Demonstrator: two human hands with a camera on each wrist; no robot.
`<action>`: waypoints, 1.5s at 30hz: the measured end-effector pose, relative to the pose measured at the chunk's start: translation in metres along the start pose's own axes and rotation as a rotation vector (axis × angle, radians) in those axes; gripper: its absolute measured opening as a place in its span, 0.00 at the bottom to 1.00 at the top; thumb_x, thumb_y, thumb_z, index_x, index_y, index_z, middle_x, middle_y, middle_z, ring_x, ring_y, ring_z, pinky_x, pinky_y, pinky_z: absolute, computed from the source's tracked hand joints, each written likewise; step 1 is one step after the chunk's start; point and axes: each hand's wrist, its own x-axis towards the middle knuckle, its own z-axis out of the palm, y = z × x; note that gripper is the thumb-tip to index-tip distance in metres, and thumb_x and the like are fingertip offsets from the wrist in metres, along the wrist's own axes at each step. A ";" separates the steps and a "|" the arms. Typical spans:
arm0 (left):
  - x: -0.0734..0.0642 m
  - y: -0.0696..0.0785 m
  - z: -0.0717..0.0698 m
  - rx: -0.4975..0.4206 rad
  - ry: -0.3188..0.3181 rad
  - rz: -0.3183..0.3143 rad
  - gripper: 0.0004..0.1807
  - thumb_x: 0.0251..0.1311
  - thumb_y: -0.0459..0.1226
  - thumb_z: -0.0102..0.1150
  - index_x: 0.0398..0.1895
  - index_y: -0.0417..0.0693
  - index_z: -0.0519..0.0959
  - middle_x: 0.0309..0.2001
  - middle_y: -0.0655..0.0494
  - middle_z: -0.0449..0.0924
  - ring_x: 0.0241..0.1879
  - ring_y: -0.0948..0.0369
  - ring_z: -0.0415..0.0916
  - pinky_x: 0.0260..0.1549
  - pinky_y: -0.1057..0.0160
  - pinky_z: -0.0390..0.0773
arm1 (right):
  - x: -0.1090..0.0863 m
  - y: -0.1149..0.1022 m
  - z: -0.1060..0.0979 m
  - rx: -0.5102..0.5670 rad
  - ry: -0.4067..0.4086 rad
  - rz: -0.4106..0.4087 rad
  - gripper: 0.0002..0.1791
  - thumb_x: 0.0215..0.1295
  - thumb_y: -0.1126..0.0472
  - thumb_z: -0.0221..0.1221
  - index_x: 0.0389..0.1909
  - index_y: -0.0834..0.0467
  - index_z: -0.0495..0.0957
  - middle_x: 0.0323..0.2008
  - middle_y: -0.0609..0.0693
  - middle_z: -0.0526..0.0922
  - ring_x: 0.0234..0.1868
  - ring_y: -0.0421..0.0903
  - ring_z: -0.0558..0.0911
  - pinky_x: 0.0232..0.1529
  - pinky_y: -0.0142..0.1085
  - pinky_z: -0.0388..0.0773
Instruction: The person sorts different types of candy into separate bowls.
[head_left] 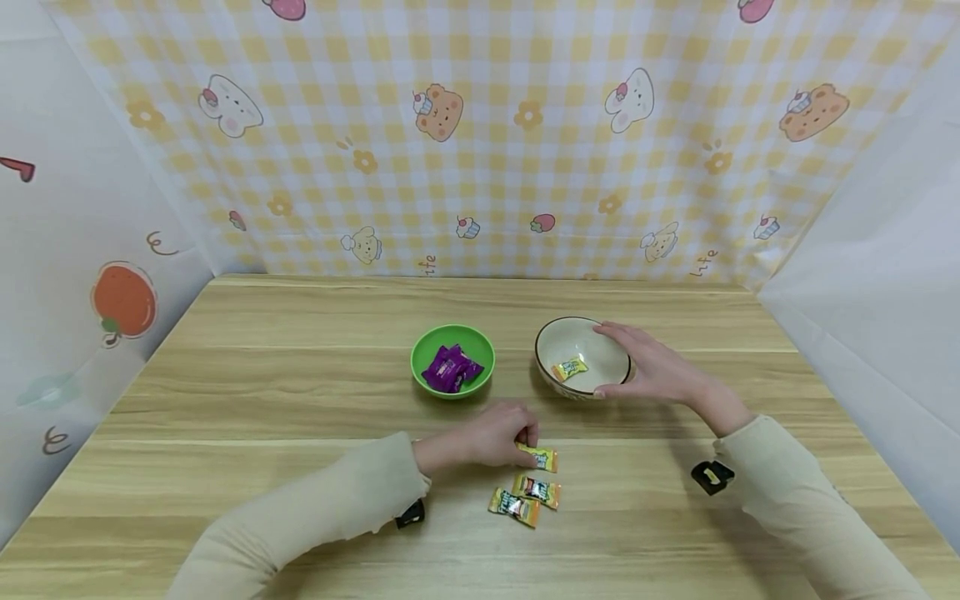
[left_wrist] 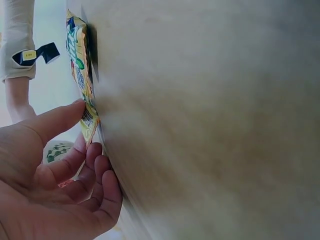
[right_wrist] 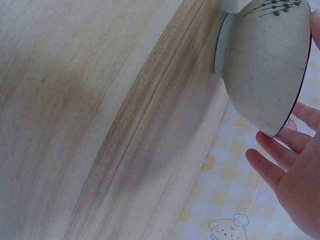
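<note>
My left hand (head_left: 495, 435) pinches the end of a small yellow candy packet (head_left: 542, 459) between thumb and forefinger, low over the table. In the left wrist view that packet (left_wrist: 80, 60) stands edge-on, close to the wood. Just nearer lie two more yellow candy packets (head_left: 537, 490), partly overlapping. My right hand (head_left: 660, 367) spans the right side of a cream bowl (head_left: 555, 337) with a dark rim, its fingers fairly straight and touching the edge. One yellow candy (head_left: 570, 368) lies inside the bowl. The right wrist view shows the bowl's speckled outer wall (right_wrist: 265, 70).
A green bowl (head_left: 420, 346) holding several purple-wrapped candies (head_left: 450, 368) stands left of the cream bowl. The wood-grain table (head_left: 262, 375) ends at a yellow checked cloth (head_left: 487, 183) behind, with white cloth at both sides.
</note>
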 end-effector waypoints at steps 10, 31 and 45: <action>-0.003 0.000 0.000 -0.113 0.036 -0.011 0.09 0.44 0.35 0.66 0.23 0.48 0.72 0.21 0.64 0.69 0.24 0.69 0.66 0.25 0.74 0.67 | -0.001 0.000 -0.001 -0.003 -0.013 0.012 0.51 0.40 0.38 0.64 0.62 0.62 0.57 0.60 0.63 0.60 0.59 0.59 0.58 0.53 0.54 0.59; -0.015 -0.001 -0.036 -0.417 0.077 -0.049 0.07 0.48 0.35 0.64 0.30 0.45 0.77 0.25 0.61 0.74 0.28 0.66 0.71 0.30 0.70 0.73 | 0.000 0.000 -0.001 0.012 -0.019 0.013 0.52 0.40 0.38 0.65 0.62 0.62 0.57 0.60 0.62 0.59 0.59 0.59 0.58 0.53 0.54 0.59; 0.013 0.007 -0.056 -0.620 0.196 -0.120 0.09 0.50 0.34 0.63 0.34 0.42 0.76 0.24 0.54 0.73 0.24 0.62 0.70 0.22 0.69 0.71 | 0.000 0.000 -0.001 0.025 -0.015 0.009 0.51 0.40 0.38 0.65 0.62 0.62 0.57 0.60 0.63 0.60 0.58 0.58 0.60 0.51 0.53 0.62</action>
